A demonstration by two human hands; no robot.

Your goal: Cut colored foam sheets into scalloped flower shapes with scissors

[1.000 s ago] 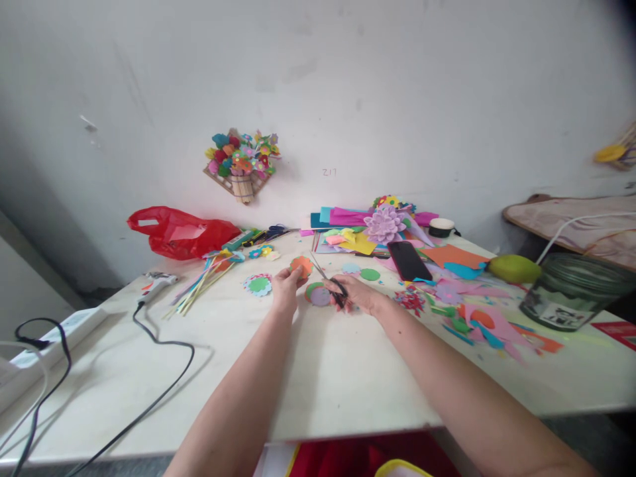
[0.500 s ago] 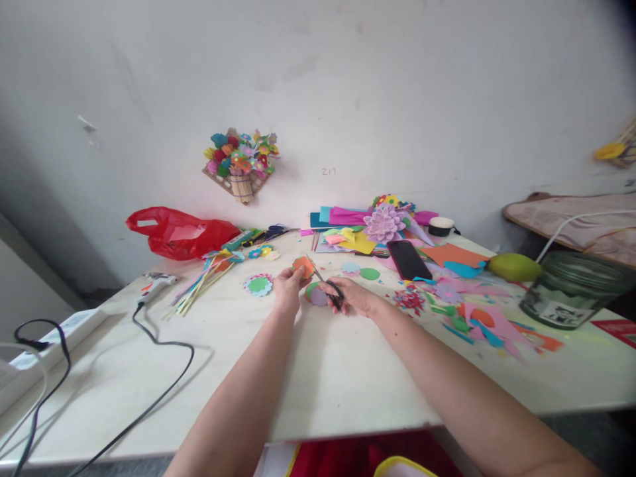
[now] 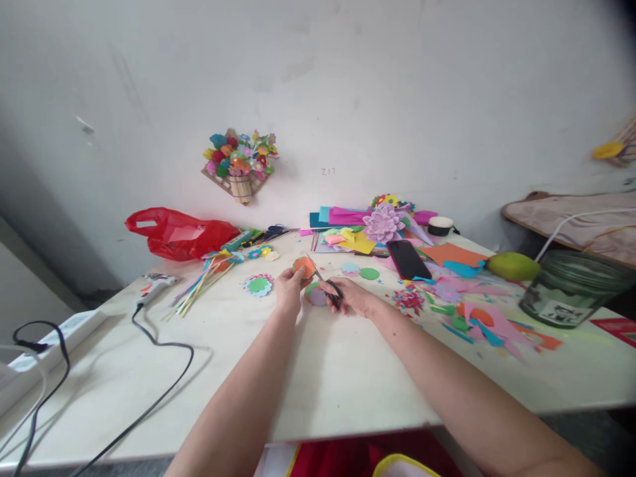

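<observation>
My left hand point(image 3: 289, 286) pinches a small orange paper piece point(image 3: 303, 267) over the middle of the table. In my right hand point(image 3: 348, 296) are scissors point(image 3: 334, 291) with black handles, their blades reaching to the right edge of the orange piece. Just below the hands lies a round green and lilac piece point(image 3: 317, 294), partly covered by them. A scalloped flower disc with a green centre point(image 3: 258, 285) rests left of my left hand. Beyond my right hand are a light blue disc point(image 3: 350, 268) and a green disc point(image 3: 370, 273).
On the left are a glue gun point(image 3: 158, 287) with a black cable, a power strip point(image 3: 62, 338), thin sticks point(image 3: 201, 288) and a red bag point(image 3: 181, 233). To the right lie a phone point(image 3: 409, 260), paper scraps point(image 3: 497, 324), a green fruit point(image 3: 513, 266) and a glass jar point(image 3: 571, 291).
</observation>
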